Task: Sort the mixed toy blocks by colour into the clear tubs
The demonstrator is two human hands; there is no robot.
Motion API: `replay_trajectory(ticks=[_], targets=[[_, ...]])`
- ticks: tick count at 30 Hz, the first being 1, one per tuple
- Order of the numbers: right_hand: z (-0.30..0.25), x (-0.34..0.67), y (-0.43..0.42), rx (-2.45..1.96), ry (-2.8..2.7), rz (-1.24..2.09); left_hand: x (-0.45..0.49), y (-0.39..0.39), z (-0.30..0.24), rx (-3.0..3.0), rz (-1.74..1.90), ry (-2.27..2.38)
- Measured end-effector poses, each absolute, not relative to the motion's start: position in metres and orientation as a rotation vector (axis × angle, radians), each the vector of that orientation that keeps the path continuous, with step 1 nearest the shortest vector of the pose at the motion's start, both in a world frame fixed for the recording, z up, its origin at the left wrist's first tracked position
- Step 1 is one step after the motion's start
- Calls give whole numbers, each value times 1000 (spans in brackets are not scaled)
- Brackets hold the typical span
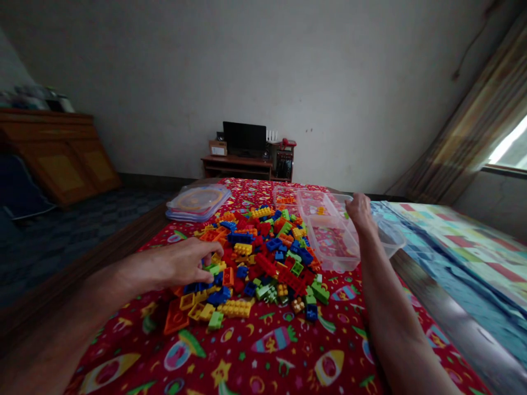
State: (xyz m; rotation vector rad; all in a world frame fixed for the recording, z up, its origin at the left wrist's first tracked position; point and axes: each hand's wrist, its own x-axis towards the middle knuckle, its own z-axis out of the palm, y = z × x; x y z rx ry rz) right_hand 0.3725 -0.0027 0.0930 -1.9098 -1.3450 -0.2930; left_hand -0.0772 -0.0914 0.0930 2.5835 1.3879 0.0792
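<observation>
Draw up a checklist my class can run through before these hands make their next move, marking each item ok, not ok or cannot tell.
1. Left hand at the brick pile: ok, on its left side.
2. Brick held in the left hand: cannot tell; the fingers hide it.
3. Right hand by the clear boxes: ok; its grip is unclear.
4. Colours separate in the pile: not ok; red, blue, yellow, green and orange are mixed.
5. Clear lids off the boxes: ok, stacked beyond the left hand.

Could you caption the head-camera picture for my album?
Left hand at colorful toy bricks, right hand at clear plastic bins, red patterned cloth beneath.
</observation>
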Motion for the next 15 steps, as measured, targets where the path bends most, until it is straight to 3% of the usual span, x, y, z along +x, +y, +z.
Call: replay_trajectory(ticks=[10,15], targets=[[121,329,-17,-1602,-1515,-393,-58,-79,85,2749,61,1289],[121,268,-39,-1446,-1944,-233,-46,-72,94,2522,511,1338]])
